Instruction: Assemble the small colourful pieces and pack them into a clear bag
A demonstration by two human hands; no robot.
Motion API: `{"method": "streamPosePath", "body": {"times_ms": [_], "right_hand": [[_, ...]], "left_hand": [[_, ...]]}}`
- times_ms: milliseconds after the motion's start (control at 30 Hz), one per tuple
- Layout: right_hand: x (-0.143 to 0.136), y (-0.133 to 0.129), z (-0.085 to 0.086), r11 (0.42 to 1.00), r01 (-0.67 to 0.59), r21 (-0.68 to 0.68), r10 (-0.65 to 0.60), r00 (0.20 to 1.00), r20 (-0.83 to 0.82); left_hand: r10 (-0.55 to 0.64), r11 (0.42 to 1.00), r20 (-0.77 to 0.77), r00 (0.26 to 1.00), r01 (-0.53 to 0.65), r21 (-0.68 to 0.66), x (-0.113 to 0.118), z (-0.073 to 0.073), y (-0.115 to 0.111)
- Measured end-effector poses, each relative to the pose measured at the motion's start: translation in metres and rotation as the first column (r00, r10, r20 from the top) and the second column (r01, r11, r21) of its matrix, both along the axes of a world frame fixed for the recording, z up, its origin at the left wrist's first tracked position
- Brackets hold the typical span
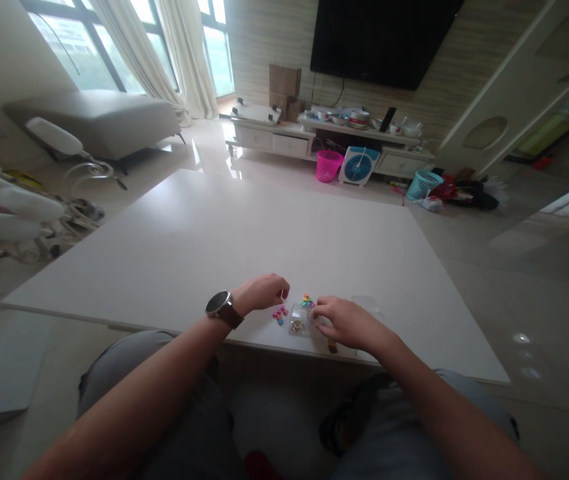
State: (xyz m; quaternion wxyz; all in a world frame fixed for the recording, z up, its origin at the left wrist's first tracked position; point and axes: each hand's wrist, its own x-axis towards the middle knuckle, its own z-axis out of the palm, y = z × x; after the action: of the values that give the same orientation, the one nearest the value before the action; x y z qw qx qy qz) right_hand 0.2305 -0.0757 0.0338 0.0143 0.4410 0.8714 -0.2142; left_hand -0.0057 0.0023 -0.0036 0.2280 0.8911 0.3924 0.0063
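Observation:
Over the near edge of the white table (pixel 284 227), my left hand (pixel 264 291) hovers with its fingers curled in and tips close together; whatever they hold, if anything, is too small to make out. Just below it lies a small pile of pink, purple and blue pieces (pixel 279 313). My right hand (pixel 345 321) bends over a small clear plastic box (pixel 295 325), thumb and fingers apart at its right side. Gold-coloured small items (pixel 297 325) lie in one compartment. Behind the box sits a cluster of orange, green and blue pieces (pixel 307 300).
A clear flat lid or tray (pixel 364 303) lies beyond my right hand. A small dark and gold item (pixel 332 346) rests near the table's front edge. Across the room stand a pink basket (pixel 329 167), a blue fan (pixel 359 165) and a low cabinet (pixel 292 145).

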Motion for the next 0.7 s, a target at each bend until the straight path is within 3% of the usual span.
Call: {"method": "streamPosePath", "body": {"times_ms": [267,700], "right_hand": [[0.002,-0.007,0.007,1.0,-0.014,0.021,0.014,1.0,0.005],[0.004,-0.009,0.006,1.0,-0.022,0.018,0.023,0.999,-0.027]], "left_hand": [[-0.042,0.996,0.009,0.999,0.043,-0.075,0.004,-0.012,0.004],[-0.043,0.989,-0.01,0.999,0.041,-0.143,0.01,-0.008,0.005]]}}
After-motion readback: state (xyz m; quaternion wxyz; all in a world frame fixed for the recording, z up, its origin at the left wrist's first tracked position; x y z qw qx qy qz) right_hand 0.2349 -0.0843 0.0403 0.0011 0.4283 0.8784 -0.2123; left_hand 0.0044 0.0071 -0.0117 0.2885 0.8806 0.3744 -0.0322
